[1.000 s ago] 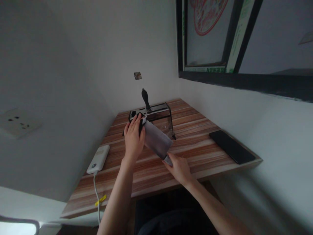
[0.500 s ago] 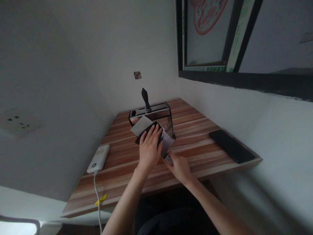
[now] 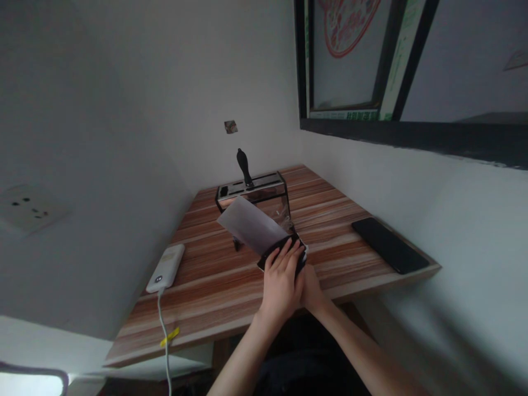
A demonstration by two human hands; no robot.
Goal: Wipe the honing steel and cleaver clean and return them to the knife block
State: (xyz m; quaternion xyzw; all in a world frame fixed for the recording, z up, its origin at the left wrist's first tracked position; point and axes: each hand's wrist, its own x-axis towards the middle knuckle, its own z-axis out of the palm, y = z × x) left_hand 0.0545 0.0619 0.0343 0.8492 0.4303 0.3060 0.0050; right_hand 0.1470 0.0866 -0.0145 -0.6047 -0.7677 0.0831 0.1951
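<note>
A cleaver (image 3: 249, 223) with a broad grey rectangular blade points up and left above the table, in front of the knife block. My left hand (image 3: 282, 269) is closed over a black cloth (image 3: 268, 257) with a whitish edge, pressed around the blade near its handle end. Behind it, my right hand (image 3: 311, 286) is closed at the cleaver's lower end. The handle itself is hidden by my hands.
On the wood-patterned table (image 3: 214, 286) stands a knife block (image 3: 272, 180) holding a black-handled tool (image 3: 243, 165). A black phone (image 3: 390, 245) lies at right. At left is a white power bank (image 3: 166, 268) with a cable (image 3: 163, 316). Walls close in on both sides.
My left hand has slid the black cloth down and right along the blade, from its middle toward my right hand. More of the blade's far end now shows.
</note>
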